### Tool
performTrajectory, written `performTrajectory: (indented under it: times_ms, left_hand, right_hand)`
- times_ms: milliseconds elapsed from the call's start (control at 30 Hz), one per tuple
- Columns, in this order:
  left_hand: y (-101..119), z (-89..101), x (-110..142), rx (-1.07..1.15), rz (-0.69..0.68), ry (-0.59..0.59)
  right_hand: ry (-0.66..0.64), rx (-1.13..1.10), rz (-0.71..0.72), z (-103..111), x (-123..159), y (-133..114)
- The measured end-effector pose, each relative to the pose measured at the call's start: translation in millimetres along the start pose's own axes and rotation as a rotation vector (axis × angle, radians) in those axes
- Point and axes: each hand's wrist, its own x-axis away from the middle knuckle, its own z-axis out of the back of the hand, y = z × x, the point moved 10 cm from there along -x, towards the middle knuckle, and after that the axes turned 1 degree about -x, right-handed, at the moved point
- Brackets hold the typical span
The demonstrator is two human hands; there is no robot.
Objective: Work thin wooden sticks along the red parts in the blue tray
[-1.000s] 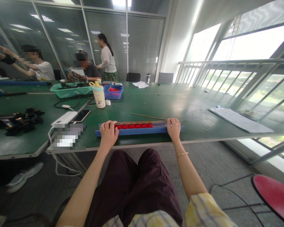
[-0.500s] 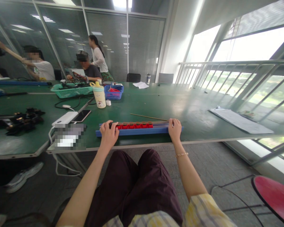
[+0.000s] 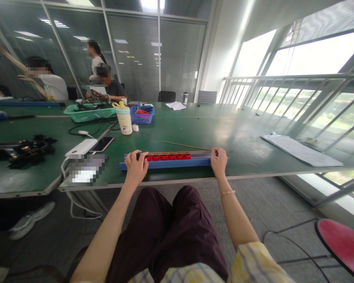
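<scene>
A long blue channel [image 3: 171, 162] lies along the table's front edge, with a row of red pieces [image 3: 168, 156] set inside its left and middle part. Thin brass-coloured rods [image 3: 177, 152] run lengthwise above the red pieces, between my two hands. My left hand [image 3: 136, 164] is closed at the channel's left end, its fingertips at the rods' left ends beside something dark. At the other end my right hand [image 3: 219, 160] is closed with curled fingers, around the rods' right ends; its grip is partly hidden. Another thin rod [image 3: 184, 146] lies slanted behind the channel, its right end close to my right hand.
Left of the channel are phones [image 3: 102, 144] and a white power bank [image 3: 81, 147] with a cable. A cup [image 3: 124, 121], a green basket [image 3: 90, 114] and a blue basket [image 3: 142, 117] stand behind. A clipboard with paper [image 3: 301, 150] lies right. Co-workers are at the far left.
My hands and the channel hold nearly the same place; my right hand has shifted very slightly right. In the background, a standing person has moved left and a seated one has lowered an arm.
</scene>
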Motion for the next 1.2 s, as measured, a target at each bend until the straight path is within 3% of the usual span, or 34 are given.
performTrajectory:
  times_ms: [433,867,1200]
  left_hand:
    - [1,-0.7,0,-0.023,0.01,-0.017]
    - [4,1.0,0,-0.02,-0.007,0.013]
    - [1,1.5,0,0.013,-0.004,0.038]
  right_hand:
    - [0.092,-0.103,-0.061,11,0,6]
    - [0.027,-0.007,-0.017,3,-1,0]
    - [0.045,-0.146,-0.064,8,1,3]
